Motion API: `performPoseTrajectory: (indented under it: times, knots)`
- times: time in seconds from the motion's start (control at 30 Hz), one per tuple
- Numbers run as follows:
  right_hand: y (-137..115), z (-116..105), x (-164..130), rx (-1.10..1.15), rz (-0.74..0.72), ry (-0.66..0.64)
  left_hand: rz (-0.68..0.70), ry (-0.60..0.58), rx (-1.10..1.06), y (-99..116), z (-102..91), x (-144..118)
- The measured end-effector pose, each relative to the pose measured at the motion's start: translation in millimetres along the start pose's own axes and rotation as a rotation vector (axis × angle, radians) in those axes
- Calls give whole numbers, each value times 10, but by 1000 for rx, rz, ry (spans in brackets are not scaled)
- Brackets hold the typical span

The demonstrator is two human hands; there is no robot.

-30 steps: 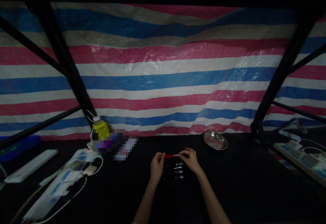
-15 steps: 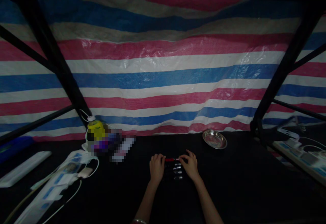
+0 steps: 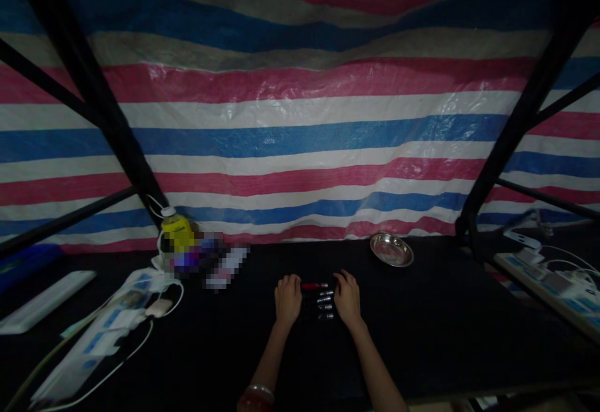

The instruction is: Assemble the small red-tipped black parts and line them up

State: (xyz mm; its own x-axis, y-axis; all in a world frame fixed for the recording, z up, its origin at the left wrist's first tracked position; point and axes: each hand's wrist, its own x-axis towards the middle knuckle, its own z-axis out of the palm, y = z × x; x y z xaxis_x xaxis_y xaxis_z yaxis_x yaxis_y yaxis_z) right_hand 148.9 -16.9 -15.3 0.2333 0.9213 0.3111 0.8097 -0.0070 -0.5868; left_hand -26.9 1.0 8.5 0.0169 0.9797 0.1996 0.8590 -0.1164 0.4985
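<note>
Head view, striped sheet: hangs behind the dark counter.
Red-handled tool: lies at the far end of a row of metal-tipped pieces.
Right hand: has let go; fingers loosely spread, just right of the tip.
Left hand: by the handle; cannot tell whether its fingers pinch.
Change: red tool now seems set down with the row.

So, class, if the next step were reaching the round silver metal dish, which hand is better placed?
Right, probably: the right hand lies nearer the dish, the left hand beyond the slim red-and-silver rod.
</note>
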Motion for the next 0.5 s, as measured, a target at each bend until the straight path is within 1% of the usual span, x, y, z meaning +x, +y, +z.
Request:
performPoseTrajectory:
  times: [0.1,0.17,0.27,0.33,0.4,0.43,0.5]
  knots:
    - [-18,-8,-17,-33,-12,-7,4,4,-20,-14,18,-6]
    - [-37,-12,-28,-48,-12,-10,-9,37,-92,-22,30,1]
    - [-82,-36,-24,-18,5,1,-65,173,-289,-25,29,22]
    - [-104,-84,-25,71,39,35,-111,261,-372,-43,-10,2]
    - [-89,-179,-80,220,87,98,-148,312,-401,-110,-112,-102]
    - [-60,-250,-146,311,107,135,-169,341,-427,-170,-194,-198]
    - [53,-438,-383,484,135,206,-216,444,-545,-342,-418,-486]
